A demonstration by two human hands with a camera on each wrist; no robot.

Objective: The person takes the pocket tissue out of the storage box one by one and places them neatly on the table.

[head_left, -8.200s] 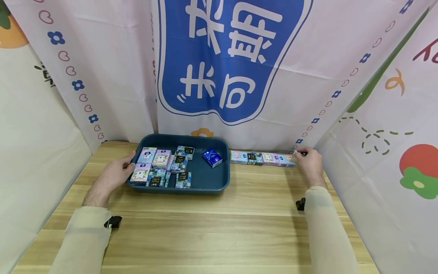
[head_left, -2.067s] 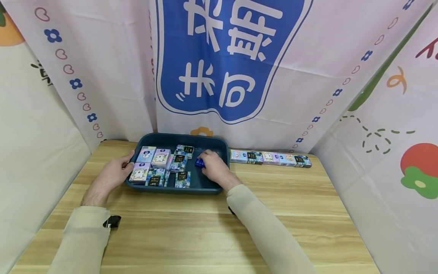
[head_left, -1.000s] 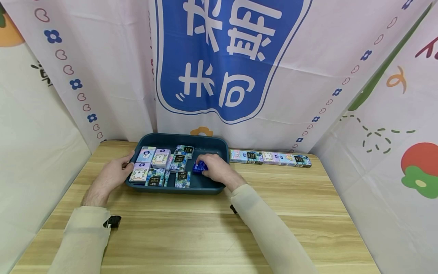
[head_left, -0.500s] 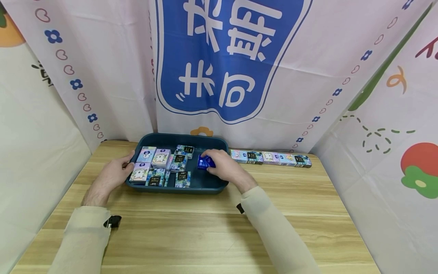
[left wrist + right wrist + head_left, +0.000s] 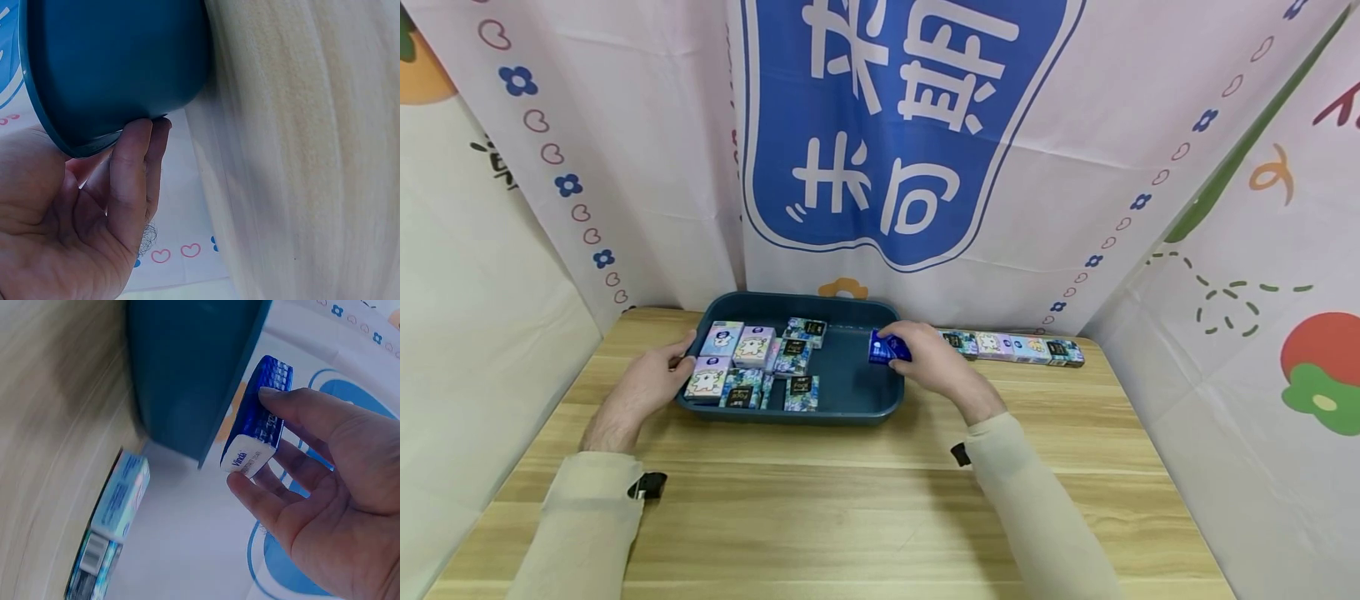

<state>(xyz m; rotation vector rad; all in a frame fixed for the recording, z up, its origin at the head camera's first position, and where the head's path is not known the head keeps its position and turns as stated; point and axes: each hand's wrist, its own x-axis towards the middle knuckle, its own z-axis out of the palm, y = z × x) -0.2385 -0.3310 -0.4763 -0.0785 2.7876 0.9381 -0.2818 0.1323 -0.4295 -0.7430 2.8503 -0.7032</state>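
Note:
A dark teal tray stands at the back of the table, with several small tissue packs in its left half. My left hand grips the tray's left end, its fingers against the outer wall below the rim. Above the tray's right rim, my right hand pinches a blue Vinda tissue pack between thumb and fingers. In the right wrist view the pack is held up off the table, beside the tray wall.
Right of the tray, a straight row of tissue packs lies along the table's back edge; my right hand partly covers its left end. A printed curtain hangs close behind, and cloth walls flank the wooden table.
A dark floral pack now lies at the row's right end. My right hand reached into the tray, took the blue tissue pack and lifted it rightward. The left hand stays put.

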